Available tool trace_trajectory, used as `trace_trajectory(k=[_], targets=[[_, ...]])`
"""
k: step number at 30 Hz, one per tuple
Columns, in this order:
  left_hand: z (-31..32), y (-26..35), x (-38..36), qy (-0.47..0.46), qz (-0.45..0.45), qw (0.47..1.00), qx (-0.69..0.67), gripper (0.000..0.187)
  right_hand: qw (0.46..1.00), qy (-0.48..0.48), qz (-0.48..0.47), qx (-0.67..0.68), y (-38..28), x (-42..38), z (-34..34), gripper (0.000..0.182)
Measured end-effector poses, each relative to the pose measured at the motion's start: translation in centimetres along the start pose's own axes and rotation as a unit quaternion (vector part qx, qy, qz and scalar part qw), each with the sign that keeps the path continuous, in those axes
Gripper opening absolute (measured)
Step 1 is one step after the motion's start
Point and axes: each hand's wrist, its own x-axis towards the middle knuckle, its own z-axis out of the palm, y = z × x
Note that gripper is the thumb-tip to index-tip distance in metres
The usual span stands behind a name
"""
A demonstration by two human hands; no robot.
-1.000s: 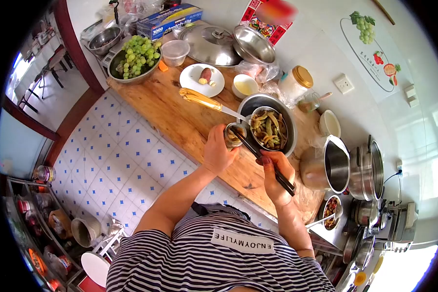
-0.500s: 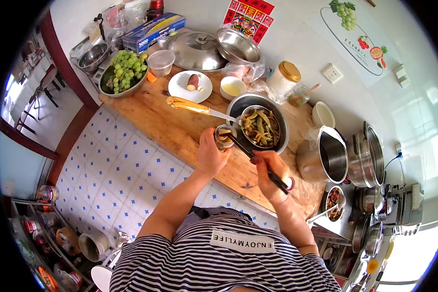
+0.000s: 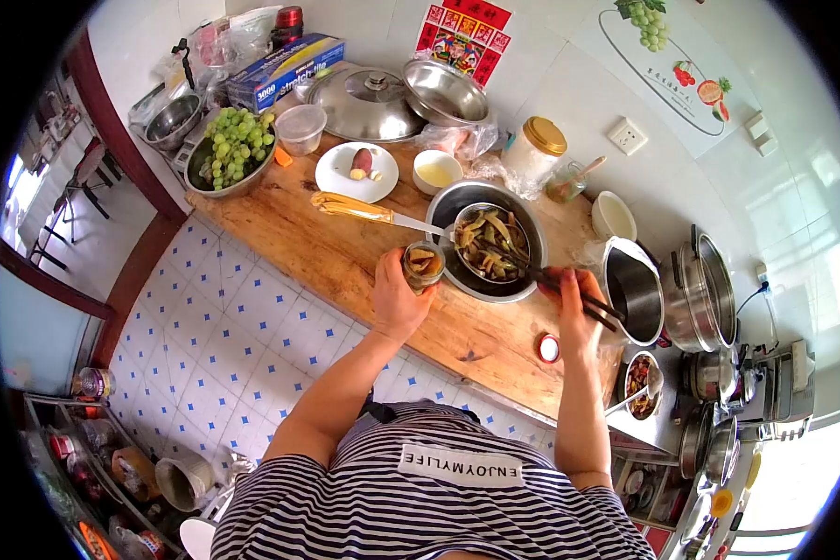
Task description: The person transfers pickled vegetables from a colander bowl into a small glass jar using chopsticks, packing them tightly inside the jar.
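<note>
My left hand [image 3: 400, 297] is wrapped round a small glass jar [image 3: 423, 265] with brownish pieces of food in it, held at the near left side of a metal bowl [image 3: 535, 221]. A strainer ladle [image 3: 420, 224] with a yellow handle rests in that bowl, full of greenish-brown cooked vegetables [image 3: 487, 243]. My right hand [image 3: 572, 303] grips dark chopsticks [image 3: 583, 301], whose tips reach into the vegetables. On the table in front of my right hand lies a jar lid [image 3: 549, 348], white inside with a red rim.
On the wooden table [image 3: 299, 229] stand a white plate [image 3: 341, 187], a small bowl of yellowish liquid [image 3: 437, 172], a bowl of grapes [image 3: 233, 149] and a gold-lidded jar [image 3: 537, 154]. Tall metal pots [image 3: 635, 294] stand to the right, near a dish of dark red pieces [image 3: 639, 378].
The chopsticks have moved from the jar's mouth to the vegetables in the strainer ladle. My right hand has shifted right and away from me, uncovering the lid. My left hand keeps the jar.
</note>
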Motion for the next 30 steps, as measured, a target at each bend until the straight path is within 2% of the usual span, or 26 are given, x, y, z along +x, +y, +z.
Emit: trace_trajectory(k=[1,5,8,10,13,20,24,26,28,30], targets=[[-0.1,0.1,0.0,0.002,0.009,1.0,0.005,0.077,0.999,0.014,0.038,0.035,1.5,0.8,-0.1,0.03],[-0.2,-0.1,0.1,-0.006,0.007,1.0,-0.007,0.077,0.995,0.042,0.053,0.074,7.4,2.5,1.5,0.035],[-0.2,-0.4,0.1,-0.009,0.024,1.0,-0.004,0.076,0.997,0.065,0.04,0.031,8.9,2.8,2.6,0.035],[-0.2,-0.2,0.1,-0.014,0.003,1.0,-0.004,0.075,0.998,0.055,0.022,0.008,8.9,3.3,1.8,0.034],[-0.5,0.3,0.1,-0.012,0.0,1.0,0.002,0.075,0.996,0.067,0.021,0.05,7.9,3.4,0.5,0.03],[-0.4,0.0,0.1,-0.01,0.002,1.0,-0.003,0.078,0.994,0.077,0.023,0.078,3.7,2.7,-1.0,0.035],[-0.3,-0.3,0.0,-0.009,0.002,1.0,-0.008,0.077,0.994,0.006,0.006,0.106,1.0,1.9,-1.8,0.03],[-0.2,-0.4,-0.2,-0.009,-0.005,1.0,-0.008,0.076,0.995,-0.024,0.009,0.1,0.0,1.3,-1.8,0.028],[-0.5,0.1,-0.1,-0.025,-0.021,0.999,-0.006,0.076,0.993,-0.094,0.005,0.068,-1.1,0.7,-1.1,0.028],[-0.4,0.0,-0.1,-0.022,-0.021,1.0,-0.005,0.075,0.991,-0.114,0.023,0.06,-2.1,0.2,0.4,0.028]])
